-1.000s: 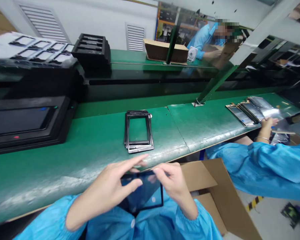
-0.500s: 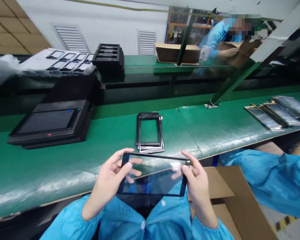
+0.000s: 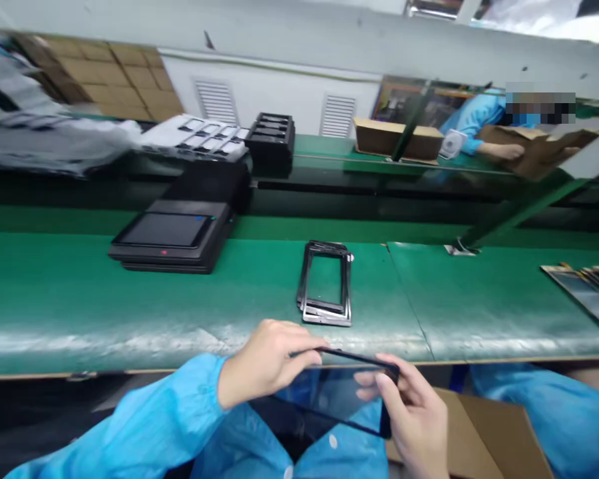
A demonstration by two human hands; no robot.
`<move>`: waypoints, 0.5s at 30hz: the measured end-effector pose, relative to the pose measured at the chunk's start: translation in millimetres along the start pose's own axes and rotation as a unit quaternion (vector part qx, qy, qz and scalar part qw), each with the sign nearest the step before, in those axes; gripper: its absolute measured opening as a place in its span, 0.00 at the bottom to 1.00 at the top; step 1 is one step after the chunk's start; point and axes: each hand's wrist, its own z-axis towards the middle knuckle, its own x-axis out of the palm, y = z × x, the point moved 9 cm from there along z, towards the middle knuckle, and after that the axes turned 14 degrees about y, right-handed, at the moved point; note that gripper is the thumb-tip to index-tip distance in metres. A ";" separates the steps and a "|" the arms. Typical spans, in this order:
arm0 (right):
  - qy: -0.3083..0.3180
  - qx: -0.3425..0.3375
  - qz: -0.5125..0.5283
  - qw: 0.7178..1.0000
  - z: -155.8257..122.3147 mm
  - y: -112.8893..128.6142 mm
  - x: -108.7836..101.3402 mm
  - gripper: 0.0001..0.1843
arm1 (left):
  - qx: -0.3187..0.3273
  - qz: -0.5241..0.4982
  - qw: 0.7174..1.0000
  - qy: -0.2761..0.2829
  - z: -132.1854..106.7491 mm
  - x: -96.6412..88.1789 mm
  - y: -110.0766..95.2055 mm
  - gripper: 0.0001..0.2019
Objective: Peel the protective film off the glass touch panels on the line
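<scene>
A clear glass touch panel [image 3: 334,392] with a black border is held tilted in front of my chest, and my blue sleeves show through it. My left hand [image 3: 274,359] pinches its upper edge between thumb and fingers. The right end lies in my right hand [image 3: 409,402], thumb on the near face and fingers behind, visible through the glass. Just beyond the panel, a small stack of black rectangular frames [image 3: 324,316] rests on the green bench, slightly fanned.
Black trays [image 3: 170,256] with a dark screen on top stand at left. Bagged white-and-black parts [image 3: 194,136] and stacked black holders [image 3: 271,136] sit on the back shelf. Screens [image 3: 586,293] lie at right. A cardboard box [image 3: 484,432] is beside me. Across the bench, another person [image 3: 479,123] handles cardboard.
My left hand has shifted from the panel's left end to its upper edge. The panel is more tilted, its right end lower. The view has turned left.
</scene>
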 end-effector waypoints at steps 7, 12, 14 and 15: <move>0.161 0.001 0.103 0.982 49.6 3.6 66.0 0.36 | -0.081 -0.217 0.971 -0.066 -13.6 -25.1 33.4 0.29; -0.068 -0.034 0.105 0.992 87.3 -30.8 -9.3 0.34 | -0.178 -0.305 0.808 -0.472 -104.4 -180.1 146.6 0.39; -0.117 -0.017 0.072 0.990 93.7 -57.2 -30.3 0.36 | -0.209 -0.293 0.761 -0.540 -133.8 -235.2 188.8 0.35; -0.126 -0.011 0.052 0.991 95.4 -69.3 -34.7 0.38 | -0.227 -0.293 0.740 -0.561 -144.0 -256.4 208.4 0.33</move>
